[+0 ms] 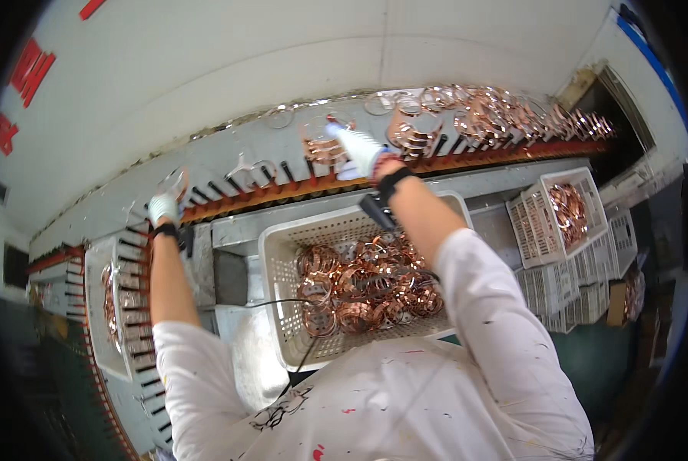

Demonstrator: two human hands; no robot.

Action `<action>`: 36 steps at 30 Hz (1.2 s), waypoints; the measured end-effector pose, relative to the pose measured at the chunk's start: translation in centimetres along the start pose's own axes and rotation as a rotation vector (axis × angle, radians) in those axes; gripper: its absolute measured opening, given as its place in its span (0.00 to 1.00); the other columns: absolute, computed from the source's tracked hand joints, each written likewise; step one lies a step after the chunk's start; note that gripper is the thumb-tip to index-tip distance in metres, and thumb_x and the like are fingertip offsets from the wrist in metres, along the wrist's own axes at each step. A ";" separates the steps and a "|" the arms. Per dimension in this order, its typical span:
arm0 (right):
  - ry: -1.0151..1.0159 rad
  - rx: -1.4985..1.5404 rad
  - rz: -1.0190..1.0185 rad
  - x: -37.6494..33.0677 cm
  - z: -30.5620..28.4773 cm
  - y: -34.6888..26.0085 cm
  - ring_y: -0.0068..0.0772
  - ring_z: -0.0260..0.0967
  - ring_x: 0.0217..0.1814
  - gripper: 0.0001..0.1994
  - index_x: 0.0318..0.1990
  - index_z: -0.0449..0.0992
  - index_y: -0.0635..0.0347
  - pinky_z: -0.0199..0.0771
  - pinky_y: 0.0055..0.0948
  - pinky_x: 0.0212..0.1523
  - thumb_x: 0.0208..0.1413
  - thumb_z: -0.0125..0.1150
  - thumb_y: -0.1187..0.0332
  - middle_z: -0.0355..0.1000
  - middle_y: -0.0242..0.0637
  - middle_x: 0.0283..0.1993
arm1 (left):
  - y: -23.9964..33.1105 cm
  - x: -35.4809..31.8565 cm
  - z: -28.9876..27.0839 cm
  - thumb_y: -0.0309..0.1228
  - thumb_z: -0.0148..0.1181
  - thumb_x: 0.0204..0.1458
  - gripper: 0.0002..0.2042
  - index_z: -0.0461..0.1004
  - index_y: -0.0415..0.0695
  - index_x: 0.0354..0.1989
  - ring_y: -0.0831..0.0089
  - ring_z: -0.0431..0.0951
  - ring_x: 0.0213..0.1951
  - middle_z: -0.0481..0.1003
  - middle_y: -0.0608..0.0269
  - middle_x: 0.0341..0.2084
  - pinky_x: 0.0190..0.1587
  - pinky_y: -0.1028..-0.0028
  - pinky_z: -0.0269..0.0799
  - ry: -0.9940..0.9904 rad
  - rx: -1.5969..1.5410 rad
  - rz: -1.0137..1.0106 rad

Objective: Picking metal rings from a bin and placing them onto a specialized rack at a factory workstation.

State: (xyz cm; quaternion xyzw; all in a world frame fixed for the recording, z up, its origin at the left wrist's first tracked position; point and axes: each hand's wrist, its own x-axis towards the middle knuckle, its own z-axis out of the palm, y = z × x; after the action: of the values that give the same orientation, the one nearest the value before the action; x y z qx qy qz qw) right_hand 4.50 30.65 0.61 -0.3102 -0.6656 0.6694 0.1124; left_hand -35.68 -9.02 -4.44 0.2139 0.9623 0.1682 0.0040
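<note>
My left hand [164, 209], in a white glove, is at the left end of a row of dark pegs. Its fingers are closed on a thin copper ring [176, 181] that stands up tilted from the fingertips. Farther right, my right hand [357, 150], gloved too, reaches over the pegs to a bunch of copper rings [322, 146] on the grey ledge. Its fingers lie at the bunch's right edge, with the thumb spread away from them. Another stack of copper rings [413, 137] stands just right of this hand.
A white plastic basket [271, 307] full of copper rings sits before me. The orange-brown rail [282, 190] carries black pegs [288, 170] and bends toward me at left. More rings [505, 111] cover the ledge at right. Another basket [528, 223] stands on stacked crates [553, 292].
</note>
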 end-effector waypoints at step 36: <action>0.432 -0.978 -0.395 -9.2 -15.4 -6.2 0.56 0.80 0.45 0.15 0.49 0.80 0.60 0.80 0.44 0.50 0.56 0.60 0.65 0.81 0.50 0.44 | 38.0 -16.2 -5.3 0.29 0.55 0.58 0.10 0.80 0.39 0.43 0.62 0.85 0.35 0.83 0.51 0.34 0.42 0.66 0.82 0.280 0.073 0.491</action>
State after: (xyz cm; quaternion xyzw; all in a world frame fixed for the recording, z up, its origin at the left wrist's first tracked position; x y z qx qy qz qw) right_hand 18.82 38.66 10.20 -0.3255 -0.9054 0.1710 0.2124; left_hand -5.79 14.99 11.87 0.4152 0.8783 0.1572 -0.1774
